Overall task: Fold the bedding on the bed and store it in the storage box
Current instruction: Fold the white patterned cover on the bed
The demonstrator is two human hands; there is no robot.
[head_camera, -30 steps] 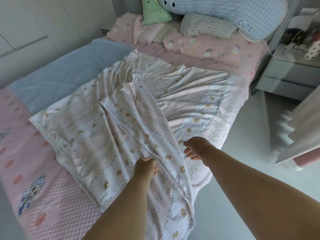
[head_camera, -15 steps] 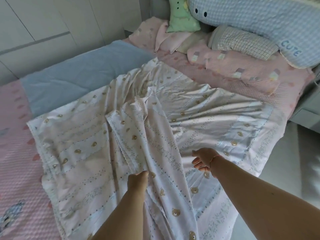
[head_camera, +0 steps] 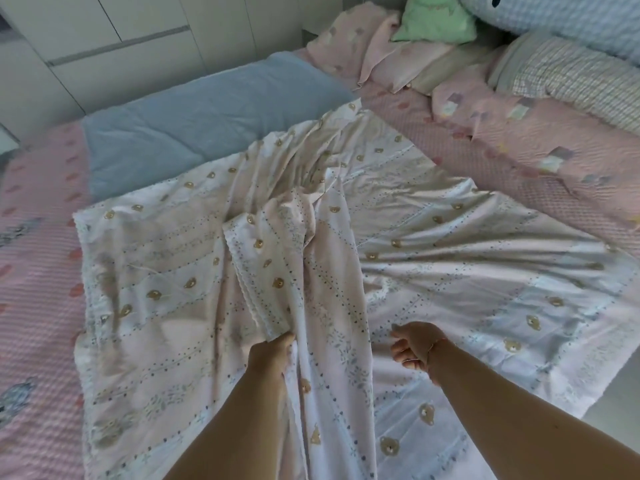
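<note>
the sheet [head_camera: 433,244] is white with pale pink and pale blue bands, small brown bears and lines of dark dots. the bed cover [head_camera: 38,271] is pink with red spots. the blanket [head_camera: 194,123] is plain blue. one cushion [head_camera: 436,19] is green, one pillow [head_camera: 571,81] grey checked.

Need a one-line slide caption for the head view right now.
Left hand grips a bunched ridge of the bear-print sheet on the bed; right hand hovers beside it, fingers curled.
</note>
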